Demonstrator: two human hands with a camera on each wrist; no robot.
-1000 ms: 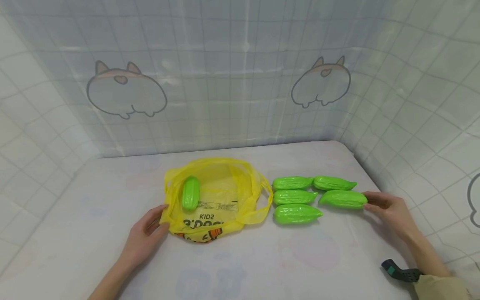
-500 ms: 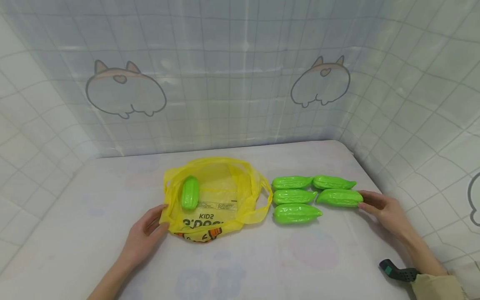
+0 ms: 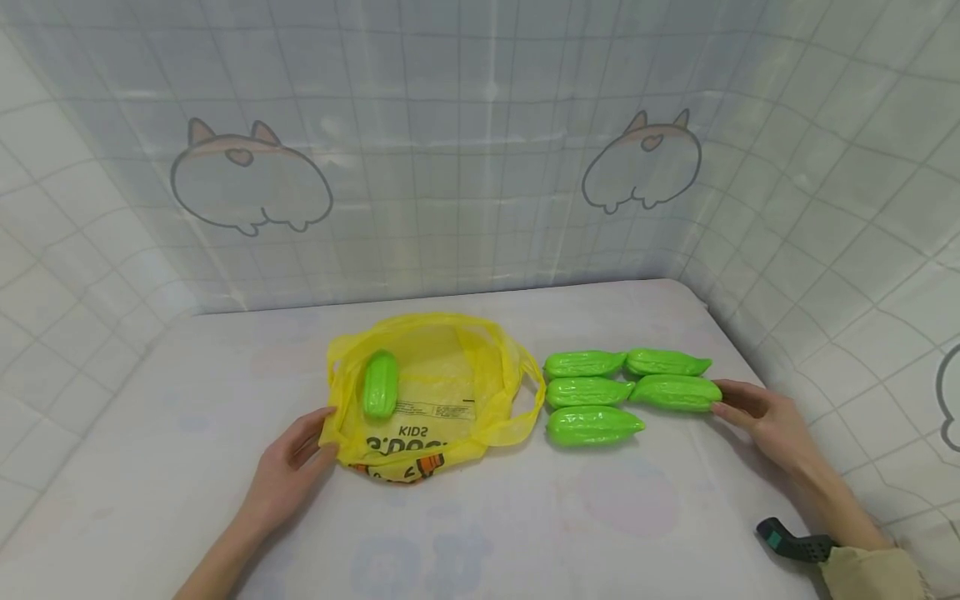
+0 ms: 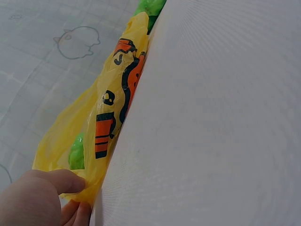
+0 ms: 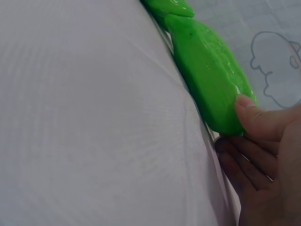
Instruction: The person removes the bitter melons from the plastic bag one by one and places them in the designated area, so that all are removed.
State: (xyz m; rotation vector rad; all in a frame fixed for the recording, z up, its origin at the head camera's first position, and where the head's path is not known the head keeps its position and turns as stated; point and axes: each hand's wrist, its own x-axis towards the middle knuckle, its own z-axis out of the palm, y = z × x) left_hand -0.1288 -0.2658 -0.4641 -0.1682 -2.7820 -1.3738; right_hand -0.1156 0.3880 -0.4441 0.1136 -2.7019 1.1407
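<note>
A yellow plastic bag (image 3: 498, 432) lies with its mouth spread on the table, one green bitter melon (image 3: 381, 385) inside it. Thumb and fingers of my left hand (image 3: 288, 468) pinch the bag's left rim; the left wrist view shows the thumb on the yellow film (image 4: 106, 94). At the right, my right hand (image 3: 772, 427) holds the blunt end of another bitter melon (image 3: 677, 392), which lies on its side. In the right wrist view the thumb presses its upper side and the fingers are at its end. Its pointed tip meets the middle melon (image 3: 588, 392) of the left column.
Two more bitter melons, a rear one (image 3: 584, 364) and a front one (image 3: 595, 426), lie in that left column, and one (image 3: 667, 362) sits behind the held melon. A bag handle (image 3: 534, 412) loops close to them. Tiled-pattern curtains (image 3: 450, 208) surround the white table (image 3: 487, 533).
My right hand has slid its bitter melon left and slightly back, bringing the tip up to the left column. The left hand and bag stay in place.
</note>
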